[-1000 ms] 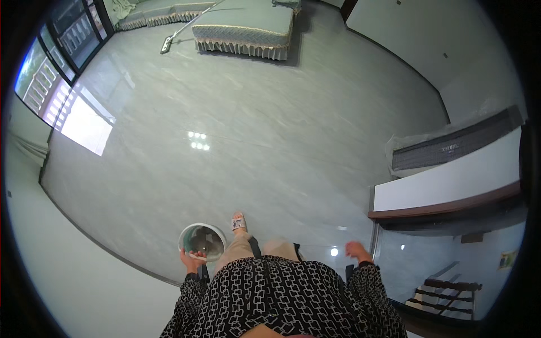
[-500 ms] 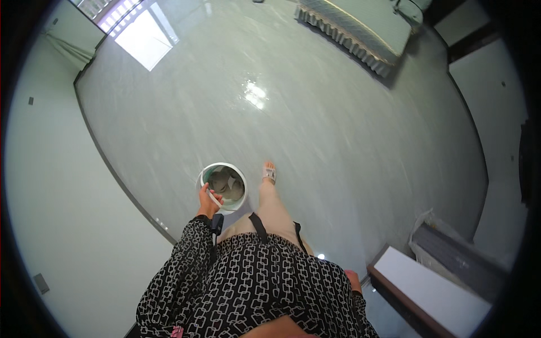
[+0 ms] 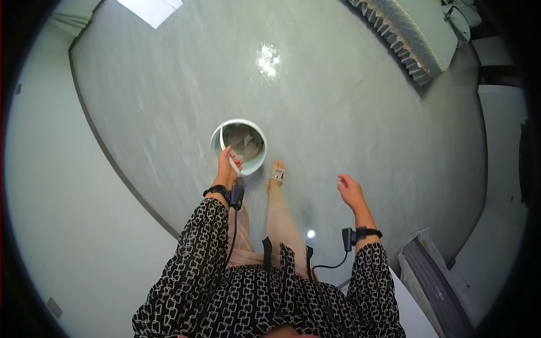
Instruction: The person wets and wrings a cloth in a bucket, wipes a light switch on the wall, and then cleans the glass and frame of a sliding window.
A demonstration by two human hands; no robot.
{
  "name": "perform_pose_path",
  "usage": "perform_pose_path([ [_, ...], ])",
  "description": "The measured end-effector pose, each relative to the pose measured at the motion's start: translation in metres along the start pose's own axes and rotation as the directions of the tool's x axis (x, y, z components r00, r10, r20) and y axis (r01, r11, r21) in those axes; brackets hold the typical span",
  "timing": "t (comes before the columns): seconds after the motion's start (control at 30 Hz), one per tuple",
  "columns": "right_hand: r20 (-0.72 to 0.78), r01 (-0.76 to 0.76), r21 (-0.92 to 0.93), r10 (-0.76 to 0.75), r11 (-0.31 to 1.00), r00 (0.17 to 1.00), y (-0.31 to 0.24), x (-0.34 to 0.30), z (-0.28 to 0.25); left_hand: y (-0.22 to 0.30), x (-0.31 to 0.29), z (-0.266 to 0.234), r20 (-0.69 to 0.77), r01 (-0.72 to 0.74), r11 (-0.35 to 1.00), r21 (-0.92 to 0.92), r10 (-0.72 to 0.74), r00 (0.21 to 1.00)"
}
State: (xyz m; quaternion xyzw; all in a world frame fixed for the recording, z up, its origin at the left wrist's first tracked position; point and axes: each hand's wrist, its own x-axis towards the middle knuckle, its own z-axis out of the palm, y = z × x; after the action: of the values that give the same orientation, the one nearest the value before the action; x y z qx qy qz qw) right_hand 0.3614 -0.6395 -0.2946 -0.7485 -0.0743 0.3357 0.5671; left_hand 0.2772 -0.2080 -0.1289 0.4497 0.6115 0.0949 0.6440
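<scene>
My left hand is closed around the pale handle of a white bucket. Grey, crumpled cloth-like stuff lies inside, perhaps in water; I cannot tell. The bucket hangs or stands just ahead of my left foot; whether it touches the floor is unclear. Out to the right, my right hand is held in the air over the floor, its fingers loosely bent and slightly apart, with nothing in it. Each wrist wears a black strap with a small cabled box.
A bed with a ruffled skirt stands at the far right. Along the left runs a white wall. A plastic-wrapped grey slab and a white surface are at the lower right. The grey floor looks shiny.
My left hand and the bucket have moved forward and slightly right in the view. My right hand, mostly hidden before, has swung out ahead. The bed has shifted toward the right edge.
</scene>
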Motion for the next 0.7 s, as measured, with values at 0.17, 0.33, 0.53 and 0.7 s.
perform_pose_path([
  [0.17,0.207,-0.022,0.025,0.016,0.999,0.978,-0.042,-0.012,0.045,-0.016,-0.022,0.041,-0.016,0.001,1.0,-0.016,-0.001,1.0],
  [0.33,0.374,-0.104,0.066,0.072,0.992,0.925,-0.06,-0.041,0.083,-0.037,-0.042,0.038,-0.042,0.065,0.998,-0.027,-0.066,0.997],
  [0.53,0.39,-0.119,0.141,0.055,0.983,0.919,-0.066,-0.039,0.101,-0.045,-0.066,0.034,-0.033,0.103,0.984,-0.143,-0.108,0.994],
  [0.7,0.526,-0.13,-0.009,0.115,0.991,0.843,-0.041,-0.057,0.093,-0.112,-0.13,-0.012,-0.113,0.195,0.97,-0.141,-0.212,0.971],
])
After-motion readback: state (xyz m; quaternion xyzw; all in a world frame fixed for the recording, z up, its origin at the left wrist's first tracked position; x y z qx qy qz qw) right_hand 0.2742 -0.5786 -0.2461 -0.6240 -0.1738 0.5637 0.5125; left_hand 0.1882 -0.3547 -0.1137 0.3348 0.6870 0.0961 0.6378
